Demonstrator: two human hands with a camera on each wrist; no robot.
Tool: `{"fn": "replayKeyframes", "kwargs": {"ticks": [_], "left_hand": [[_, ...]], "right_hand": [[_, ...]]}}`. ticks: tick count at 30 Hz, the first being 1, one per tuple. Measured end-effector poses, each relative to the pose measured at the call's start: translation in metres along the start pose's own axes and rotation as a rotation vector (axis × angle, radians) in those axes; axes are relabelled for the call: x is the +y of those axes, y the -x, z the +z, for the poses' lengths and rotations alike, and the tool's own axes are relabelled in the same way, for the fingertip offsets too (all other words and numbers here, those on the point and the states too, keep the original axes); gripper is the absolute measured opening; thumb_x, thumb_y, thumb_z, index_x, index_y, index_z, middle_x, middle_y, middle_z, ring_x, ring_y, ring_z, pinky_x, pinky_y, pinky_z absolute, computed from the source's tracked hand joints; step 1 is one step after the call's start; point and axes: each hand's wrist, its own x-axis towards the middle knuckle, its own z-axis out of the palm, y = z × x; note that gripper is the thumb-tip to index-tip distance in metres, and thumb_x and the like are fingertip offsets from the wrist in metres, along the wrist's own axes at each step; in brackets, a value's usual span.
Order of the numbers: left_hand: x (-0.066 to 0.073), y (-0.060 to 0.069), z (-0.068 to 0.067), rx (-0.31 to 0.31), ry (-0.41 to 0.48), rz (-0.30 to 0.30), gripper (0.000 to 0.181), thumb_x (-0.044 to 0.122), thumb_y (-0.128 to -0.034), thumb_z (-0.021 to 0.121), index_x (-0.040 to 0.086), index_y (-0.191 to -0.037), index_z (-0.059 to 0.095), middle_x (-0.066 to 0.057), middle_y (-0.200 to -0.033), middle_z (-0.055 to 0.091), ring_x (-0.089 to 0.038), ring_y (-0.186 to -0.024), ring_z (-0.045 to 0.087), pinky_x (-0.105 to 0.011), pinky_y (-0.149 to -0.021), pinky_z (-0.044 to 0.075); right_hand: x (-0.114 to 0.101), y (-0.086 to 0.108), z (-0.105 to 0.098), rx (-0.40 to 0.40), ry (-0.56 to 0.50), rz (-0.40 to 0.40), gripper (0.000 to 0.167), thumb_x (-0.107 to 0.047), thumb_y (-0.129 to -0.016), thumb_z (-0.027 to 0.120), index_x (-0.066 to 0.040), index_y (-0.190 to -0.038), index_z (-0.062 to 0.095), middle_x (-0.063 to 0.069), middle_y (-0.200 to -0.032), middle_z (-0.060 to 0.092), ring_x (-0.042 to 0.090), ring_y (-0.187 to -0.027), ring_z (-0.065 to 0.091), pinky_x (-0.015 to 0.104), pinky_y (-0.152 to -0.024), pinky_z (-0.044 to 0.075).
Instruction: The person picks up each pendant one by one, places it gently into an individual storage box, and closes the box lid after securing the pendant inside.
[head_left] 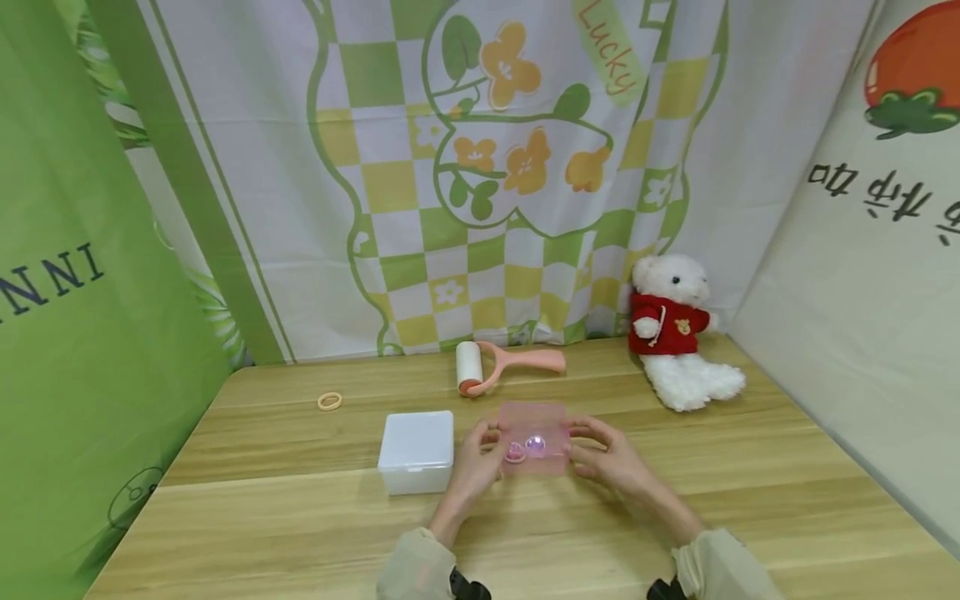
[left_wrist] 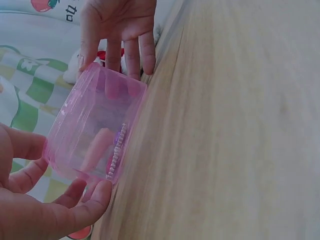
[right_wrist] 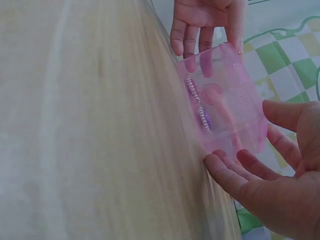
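Observation:
A see-through pink plastic box (head_left: 534, 415) is held between both hands over the table. My left hand (head_left: 472, 463) grips its left side, thumb and fingertips on the edges. On the opposite side, my right hand (head_left: 618, 463) holds it in the same manner. Inside lie small shiny round pieces (head_left: 535, 443), pink and purple. The left wrist view shows a silvery beaded strip (left_wrist: 116, 152) along the bottom of the box, and the right wrist view shows that strip (right_wrist: 198, 104) too. What exactly these pieces are, I cannot tell.
A white lidded box (head_left: 417, 442) stands just left of my left hand. Behind are a lint roller (head_left: 517, 362) with a pink handle and a tan ring (head_left: 329, 402). A white plush toy (head_left: 673, 325) in a red top sits at the back right, against the curtain (head_left: 450, 275).

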Motion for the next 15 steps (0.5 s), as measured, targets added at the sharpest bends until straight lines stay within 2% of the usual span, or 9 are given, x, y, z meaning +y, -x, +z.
{"fn": "replayKeyframes", "kwargs": {"ticks": [5, 9, 10, 13, 15], "left_hand": [[0.002, 0.000, 0.000, -0.014, 0.054, -0.023, 0.021, 0.007, -0.0897, 0.059, 0.003, -0.111, 0.061, -0.016, -0.109, 0.055, -0.023, -0.081, 0.058, -0.025, -0.054, 0.049], [0.002, 0.000, 0.002, -0.001, 0.055, -0.033, 0.020, 0.007, -0.0900, 0.060, 0.004, -0.110, 0.061, -0.016, -0.109, 0.056, -0.020, -0.074, 0.057, -0.023, -0.052, 0.047], [0.003, 0.001, 0.003, 0.008, 0.040, -0.020, 0.021, 0.007, -0.0902, 0.060, 0.004, -0.110, 0.061, -0.017, -0.109, 0.057, -0.020, -0.073, 0.057, -0.024, -0.052, 0.048], [0.009, 0.006, 0.002, 0.041, -0.079, 0.053, 0.027, 0.011, -0.0917, 0.061, 0.002, -0.117, 0.060, -0.022, -0.108, 0.060, -0.024, -0.071, 0.060, -0.030, -0.054, 0.050], [0.019, 0.009, -0.003, 0.060, -0.181, 0.117, 0.035, 0.018, -0.0936, 0.060, 0.003, -0.125, 0.056, -0.024, -0.114, 0.059, -0.029, -0.083, 0.062, -0.039, -0.065, 0.054]], "right_hand": [[0.001, 0.000, 0.000, 0.011, 0.009, 0.006, 0.045, -0.007, -0.092, 0.062, 0.003, -0.133, 0.048, 0.027, -0.135, 0.045, 0.029, -0.107, 0.058, 0.039, -0.083, 0.052], [0.001, 0.000, 0.000, 0.014, 0.006, 0.001, 0.044, -0.007, -0.092, 0.062, 0.003, -0.133, 0.048, 0.027, -0.135, 0.045, 0.027, -0.105, 0.059, 0.040, -0.082, 0.052], [0.001, 0.000, 0.000, 0.010, 0.001, 0.005, 0.045, -0.007, -0.092, 0.062, 0.004, -0.133, 0.048, 0.028, -0.135, 0.045, 0.026, -0.105, 0.059, 0.040, -0.083, 0.052], [-0.002, 0.001, -0.002, -0.029, -0.030, 0.013, 0.049, -0.007, -0.094, 0.058, 0.001, -0.139, 0.041, 0.029, -0.139, 0.040, 0.031, -0.108, 0.057, 0.042, -0.085, 0.051], [-0.008, 0.001, -0.005, -0.044, 0.017, -0.022, 0.050, -0.011, -0.096, 0.056, -0.001, -0.142, 0.038, 0.031, -0.142, 0.037, 0.038, -0.113, 0.054, 0.045, -0.089, 0.050]]}}
